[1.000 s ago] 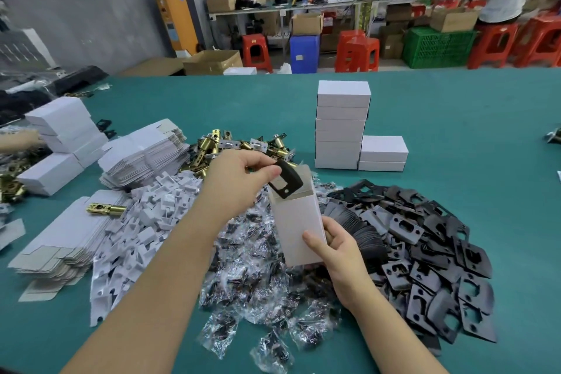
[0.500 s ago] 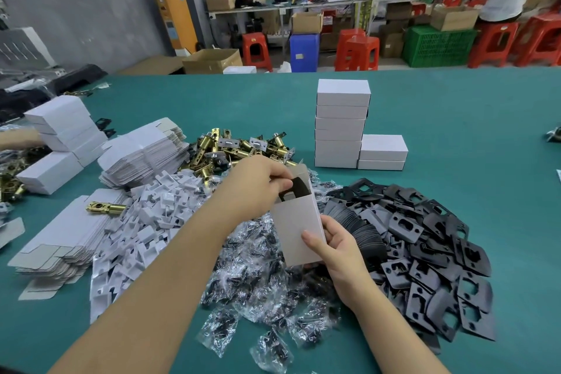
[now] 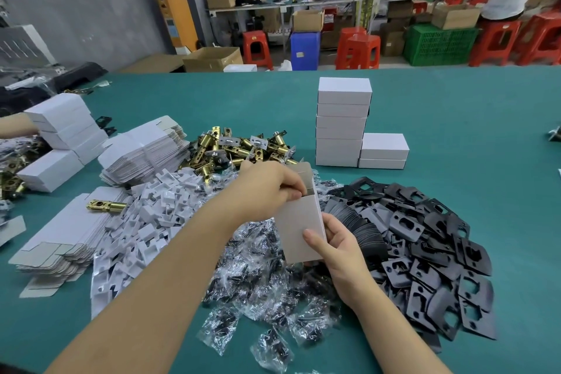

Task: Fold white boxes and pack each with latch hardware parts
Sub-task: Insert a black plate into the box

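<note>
White box [image 3: 299, 229] stood upright, top flap open; right hand [image 3: 337, 247] gripped its lower side, left hand's [image 3: 267, 188] curled fingers reached into its mouth.

White box [image 3: 299, 229] upright, top flap open, above bagged parts; black plates [image 3: 425, 255] heaped right.

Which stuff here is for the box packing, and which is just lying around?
For the job:
open white box
flat box blanks
brass latches
black plates
bagged parts
packed boxes

Lying about:
red stools
green crate
</note>
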Demonstrator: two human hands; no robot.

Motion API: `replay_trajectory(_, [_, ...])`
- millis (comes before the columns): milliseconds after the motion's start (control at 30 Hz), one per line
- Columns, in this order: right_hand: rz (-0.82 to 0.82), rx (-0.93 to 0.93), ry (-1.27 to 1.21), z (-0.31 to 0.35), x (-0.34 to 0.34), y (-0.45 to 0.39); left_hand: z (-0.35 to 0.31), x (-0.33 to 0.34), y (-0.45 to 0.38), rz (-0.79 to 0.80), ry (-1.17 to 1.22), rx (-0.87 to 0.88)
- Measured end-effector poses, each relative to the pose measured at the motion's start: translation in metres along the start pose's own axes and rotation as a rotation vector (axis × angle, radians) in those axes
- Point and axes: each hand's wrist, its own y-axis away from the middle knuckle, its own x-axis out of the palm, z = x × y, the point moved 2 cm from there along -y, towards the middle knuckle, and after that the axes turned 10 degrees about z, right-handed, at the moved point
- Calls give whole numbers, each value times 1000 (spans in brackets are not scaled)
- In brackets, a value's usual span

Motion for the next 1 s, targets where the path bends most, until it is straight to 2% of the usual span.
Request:
replay_trajectory(167, [11,-16,-1,1,1,0,0,-1,1,55,-8,29])
replay_trajectory(267, [11,-28,-16,1,1,-1,1,-1,3,14,47,62])
replay_trajectory(333, [8,-32,-43,1,1,-1,3,-3,5,-91,108,111])
replay_trajectory(433, [-11,-39,-81,2,0,-1,10,-6,8,-356,155,246])
replay_trajectory(500, [-12,-39,-110,4,1,-1,18,-6,9,-412,203,268])
replay_trajectory(533, [-11,-37,-127,5,1,0,24,-5,8,-370,247,250])
replay_trajectory(633, [7,-34,-192,7,0,0,35,9,7,-106,409,166])
replay_trajectory(700, [30,-30,-168,6,0,0,38,22,7,21,434,154])
replay_trajectory(800, [58,-27,-48,4,1,-1,42,31,6,24,459,174])
replay_trajectory(1000, [11,-102,212,5,3,0,54,36,9,28,539,158])
